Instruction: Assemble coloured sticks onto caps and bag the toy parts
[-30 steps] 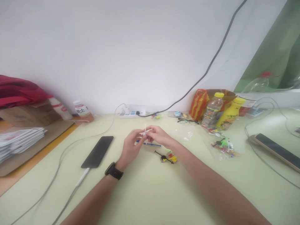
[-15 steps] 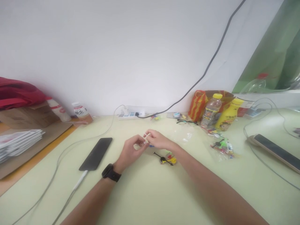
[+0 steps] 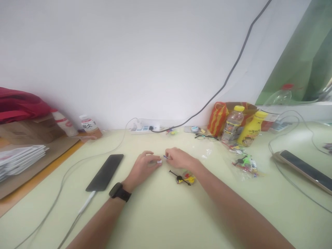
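Observation:
My left hand (image 3: 143,167) rests low on the pale green table (image 3: 166,214), fingers curled in a pinch on a tiny white plastic piece (image 3: 159,161). A black watch sits on that wrist. My right hand (image 3: 178,158) is a few centimetres to its right, fingers pinched on a thin blue stick (image 3: 166,157). Just in front of my right hand lie a black stick piece with small yellow and red toy parts (image 3: 184,178).
A black phone (image 3: 105,172) on a white cable lies left of my hands. A power strip (image 3: 145,127), glasses (image 3: 206,137), bottles (image 3: 245,127) and a striped bag stand by the wall. A clear bag of toy parts (image 3: 246,164) and a second phone (image 3: 306,170) lie right. Papers and a box sit left.
Both hands have come down from above the table to its surface and parted slightly. The white piece stays in my left fingers; my right fingers now pinch the blue stick.

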The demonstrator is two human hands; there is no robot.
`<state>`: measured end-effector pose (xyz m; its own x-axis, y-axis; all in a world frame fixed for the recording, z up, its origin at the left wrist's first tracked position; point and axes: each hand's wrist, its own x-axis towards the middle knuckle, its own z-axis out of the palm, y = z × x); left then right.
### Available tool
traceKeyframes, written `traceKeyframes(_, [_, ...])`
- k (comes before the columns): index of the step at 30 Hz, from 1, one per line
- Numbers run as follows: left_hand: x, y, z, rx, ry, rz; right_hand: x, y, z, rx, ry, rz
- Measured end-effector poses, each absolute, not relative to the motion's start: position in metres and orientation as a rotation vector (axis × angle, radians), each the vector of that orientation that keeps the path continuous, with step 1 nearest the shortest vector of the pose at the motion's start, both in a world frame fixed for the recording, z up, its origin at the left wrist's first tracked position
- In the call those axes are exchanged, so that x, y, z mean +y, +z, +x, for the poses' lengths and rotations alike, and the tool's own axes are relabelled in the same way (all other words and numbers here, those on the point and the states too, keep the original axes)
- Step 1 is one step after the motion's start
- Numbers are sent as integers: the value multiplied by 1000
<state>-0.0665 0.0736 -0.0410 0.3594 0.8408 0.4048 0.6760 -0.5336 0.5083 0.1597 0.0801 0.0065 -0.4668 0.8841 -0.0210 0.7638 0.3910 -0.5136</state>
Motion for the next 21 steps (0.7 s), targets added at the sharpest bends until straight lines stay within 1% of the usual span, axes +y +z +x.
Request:
traceKeyframes(3, [75,-42,-66,1384,922,2398,78,24,167,-2431,695,-1512])
traceKeyframes(7, [71,-38,-64,1420,960,2395,69,49,170,-2797,939,-1646])
traceKeyframes(9, [69,-36,-63,1414,1048,2400,66,54,169,-2916,1030,-1655])
traceKeyframes(12, [68,-31,-62,1404,1249,2379,67,53,171,-2925,994,-1569])
traceKeyframes(14, [66,-27,-60,1396,1381,2319,70,51,173,-2845,965,-1493])
traceKeyframes(16, [62,-22,-56,1368,1457,2245,73,50,174,-2670,1027,-1395])
traceKeyframes(21, [50,-14,-44,1143,1382,2145,74,44,159,-1964,1301,-1194])
